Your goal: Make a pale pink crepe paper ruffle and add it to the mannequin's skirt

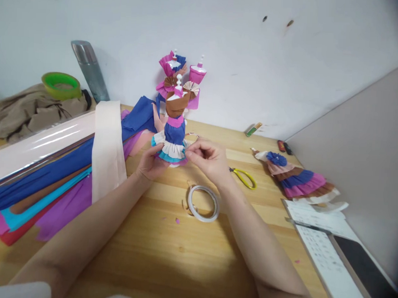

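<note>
A small dress form stands upright at the middle of the table, dressed in a brown top, a pink waistband, a blue skirt and white and turquoise ruffles. My left hand is wrapped round the left and lower side of its ruffled hem. At the right side of the hem, my right hand has thumb and forefinger pinched together; what they hold, if anything, is too small to make out. A roll of white tape lies below my right hand, and yellow-handled scissors lie to its right.
Behind stand more dress forms. Rolled coloured paper fills the left, near a bottle and green tape on brown cloth. At right lie a layered paper dress, a phone and a white sheet.
</note>
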A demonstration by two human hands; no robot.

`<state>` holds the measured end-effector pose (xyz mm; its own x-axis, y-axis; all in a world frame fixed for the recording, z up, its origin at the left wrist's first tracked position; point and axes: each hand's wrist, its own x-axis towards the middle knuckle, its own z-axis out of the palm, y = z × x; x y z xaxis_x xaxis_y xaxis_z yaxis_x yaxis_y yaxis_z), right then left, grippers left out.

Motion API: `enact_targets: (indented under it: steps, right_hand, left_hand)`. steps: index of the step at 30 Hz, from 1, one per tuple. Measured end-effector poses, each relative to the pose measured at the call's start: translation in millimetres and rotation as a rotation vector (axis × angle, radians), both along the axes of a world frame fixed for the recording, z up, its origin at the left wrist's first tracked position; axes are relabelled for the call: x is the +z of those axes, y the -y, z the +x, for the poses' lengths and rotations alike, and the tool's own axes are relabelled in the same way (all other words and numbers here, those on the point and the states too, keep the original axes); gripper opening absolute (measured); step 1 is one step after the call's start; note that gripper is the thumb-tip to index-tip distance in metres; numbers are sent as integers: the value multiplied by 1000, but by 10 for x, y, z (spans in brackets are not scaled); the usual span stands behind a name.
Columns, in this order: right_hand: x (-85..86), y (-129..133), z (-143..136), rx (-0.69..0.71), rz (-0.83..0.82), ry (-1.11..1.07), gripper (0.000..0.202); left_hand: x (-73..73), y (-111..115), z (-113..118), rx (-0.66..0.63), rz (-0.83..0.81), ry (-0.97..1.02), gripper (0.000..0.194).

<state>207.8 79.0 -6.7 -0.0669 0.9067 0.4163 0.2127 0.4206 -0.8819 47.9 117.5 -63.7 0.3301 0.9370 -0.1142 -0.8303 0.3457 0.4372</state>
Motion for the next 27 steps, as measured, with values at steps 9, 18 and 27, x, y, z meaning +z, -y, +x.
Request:
enact_targets:
  steps: [9,18,27]
  right_hand:
    - [-253,-200,44,-24,-121,-31,16]
    - [-250,-221,109,-163,12,170,25]
    - [-282,-240,85,-253,54,203,11]
  left_hand:
    - [-74,-35,-9,-46,-13,-19,31]
    - [-117,-64,-47,-46,-6,-32,38]
    - [-116,-64,-40,-28,-31,-39,37]
